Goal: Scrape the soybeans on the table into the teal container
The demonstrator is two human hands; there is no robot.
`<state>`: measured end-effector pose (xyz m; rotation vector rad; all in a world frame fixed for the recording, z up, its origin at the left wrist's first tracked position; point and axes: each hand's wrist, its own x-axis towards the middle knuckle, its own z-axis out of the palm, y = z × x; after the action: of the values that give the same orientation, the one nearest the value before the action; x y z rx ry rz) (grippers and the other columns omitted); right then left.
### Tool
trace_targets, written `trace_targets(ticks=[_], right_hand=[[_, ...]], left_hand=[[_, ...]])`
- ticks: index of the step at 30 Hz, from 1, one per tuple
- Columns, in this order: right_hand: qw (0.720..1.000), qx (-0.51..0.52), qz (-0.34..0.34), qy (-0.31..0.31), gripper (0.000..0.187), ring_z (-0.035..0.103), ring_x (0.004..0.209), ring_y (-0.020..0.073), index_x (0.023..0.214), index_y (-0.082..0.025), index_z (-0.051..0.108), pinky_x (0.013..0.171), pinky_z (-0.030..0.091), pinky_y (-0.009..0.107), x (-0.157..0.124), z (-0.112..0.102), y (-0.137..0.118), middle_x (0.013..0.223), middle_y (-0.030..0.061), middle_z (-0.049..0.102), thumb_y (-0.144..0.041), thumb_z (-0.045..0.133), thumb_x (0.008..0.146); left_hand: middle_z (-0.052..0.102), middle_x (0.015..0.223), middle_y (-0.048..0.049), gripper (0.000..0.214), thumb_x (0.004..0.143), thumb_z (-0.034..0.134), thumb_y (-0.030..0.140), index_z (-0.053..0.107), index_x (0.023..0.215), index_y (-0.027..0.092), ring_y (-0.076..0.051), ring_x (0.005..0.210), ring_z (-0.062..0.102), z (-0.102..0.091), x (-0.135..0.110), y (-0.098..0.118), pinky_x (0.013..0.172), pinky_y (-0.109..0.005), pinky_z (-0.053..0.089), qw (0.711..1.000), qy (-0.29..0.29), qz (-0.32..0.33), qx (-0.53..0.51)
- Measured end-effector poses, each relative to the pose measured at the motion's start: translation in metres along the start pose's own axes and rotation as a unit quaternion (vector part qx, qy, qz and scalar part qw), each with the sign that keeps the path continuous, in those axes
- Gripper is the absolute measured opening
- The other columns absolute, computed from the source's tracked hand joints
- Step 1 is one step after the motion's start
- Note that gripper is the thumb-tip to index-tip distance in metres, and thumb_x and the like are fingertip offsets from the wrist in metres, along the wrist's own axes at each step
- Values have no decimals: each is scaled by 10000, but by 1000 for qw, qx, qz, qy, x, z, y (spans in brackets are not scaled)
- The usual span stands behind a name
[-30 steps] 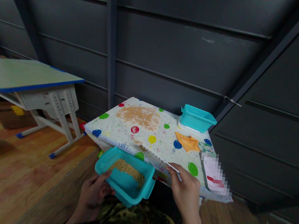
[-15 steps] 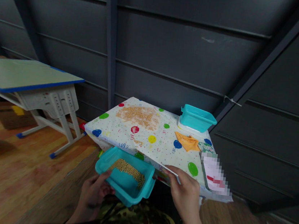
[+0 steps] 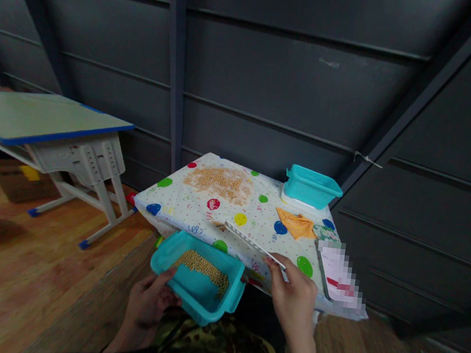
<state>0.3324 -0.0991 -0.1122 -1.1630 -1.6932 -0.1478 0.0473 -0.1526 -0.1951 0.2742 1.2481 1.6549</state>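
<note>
My left hand (image 3: 152,298) grips the near left rim of a turquoise plastic container (image 3: 197,309), held just below the table's front edge. Soybeans (image 3: 202,267) lie in it, mostly along its far side and right end. Between the fingers of my right hand (image 3: 292,289) is a thin white strip (image 3: 251,243) with a row of dark spots or holes. Its far end is beside a small group of soybeans (image 3: 218,225) near the table's front edge. Farther back spreads a larger patch of soybeans (image 3: 220,183) with pale powder or crumbs among them.
A balloon-print cloth covers the table (image 3: 197,209). At its right stand another turquoise container (image 3: 313,187), an orange cloth (image 3: 296,224) and a partly blurred flat item (image 3: 337,275). A desk (image 3: 45,116) is to the left; a dark wall (image 3: 268,83) rises behind.
The white strip has lifted and turned, so its spotted face now shows. Its far end has shifted slightly right and away from me. My left hand and the container stay put.
</note>
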Motion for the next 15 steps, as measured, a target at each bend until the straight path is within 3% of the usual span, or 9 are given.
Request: trace_targets(ticks=[9, 15], right_hand=[[1000, -2, 3, 3, 414, 973, 793, 302, 1034, -289, 971, 730, 759, 349, -1, 8, 8, 987, 87, 1004, -438, 686, 1296], [1000, -7, -4, -9, 400, 970, 780, 301, 1034, -279, 970, 715, 738, 343, 0, 9, 9, 980, 92, 1002, -390, 678, 1285]], left_hand=[[665, 535, 20, 595, 501, 1276, 532, 762, 672, 285, -231, 488, 656, 2, -2, 0, 488, -369, 636, 1000, 22, 11, 0], [726, 556, -14, 573, 460, 1285, 506, 823, 661, 233, -210, 489, 670, 4, -5, 7, 481, -338, 616, 1000, 13, 0, -5]])
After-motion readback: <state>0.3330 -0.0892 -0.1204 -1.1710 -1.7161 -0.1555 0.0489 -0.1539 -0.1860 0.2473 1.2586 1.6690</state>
